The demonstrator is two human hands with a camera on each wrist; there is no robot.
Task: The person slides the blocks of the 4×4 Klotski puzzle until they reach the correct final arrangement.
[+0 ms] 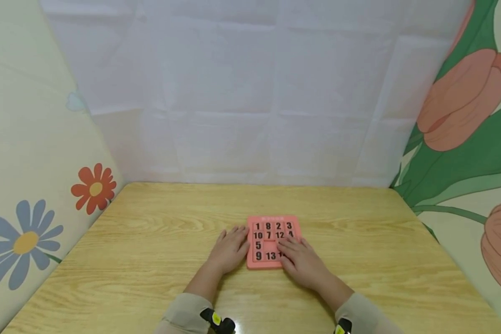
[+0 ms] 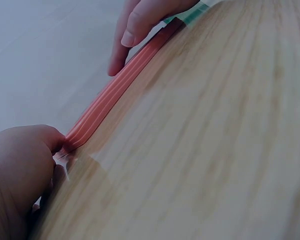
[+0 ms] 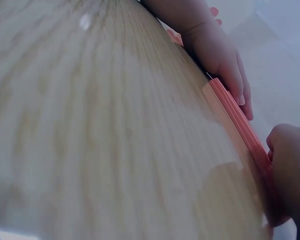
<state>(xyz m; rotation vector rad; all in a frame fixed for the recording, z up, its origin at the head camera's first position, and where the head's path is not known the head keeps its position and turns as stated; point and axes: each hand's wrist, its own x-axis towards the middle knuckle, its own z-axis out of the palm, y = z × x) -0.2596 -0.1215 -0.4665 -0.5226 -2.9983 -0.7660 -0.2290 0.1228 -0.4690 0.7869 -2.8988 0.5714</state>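
Observation:
A pink number sliding puzzle (image 1: 269, 265) lies flat on the wooden table, its tiles marked with black numerals. Beside the tile marked 5 is a bare slot (image 1: 269, 246). My left hand (image 1: 229, 250) rests along the puzzle's left edge, fingers extended; in the left wrist view the thumb of that hand (image 2: 25, 165) touches the near corner of the frame. Over the right-hand tiles lies my right hand (image 1: 302, 262), its fingertips at the slot's right side. It covers several tiles in the lower right. In the right wrist view, the right hand (image 3: 292, 165) partly hides the frame's side.
The light wood table (image 1: 129, 260) spreads around the puzzle. A white cloth (image 1: 250, 93) hangs behind its far edge. Flower-printed sheets (image 1: 33, 139) stand at both sides. Each wrist wears a black strap (image 1: 221, 321) over a light sleeve.

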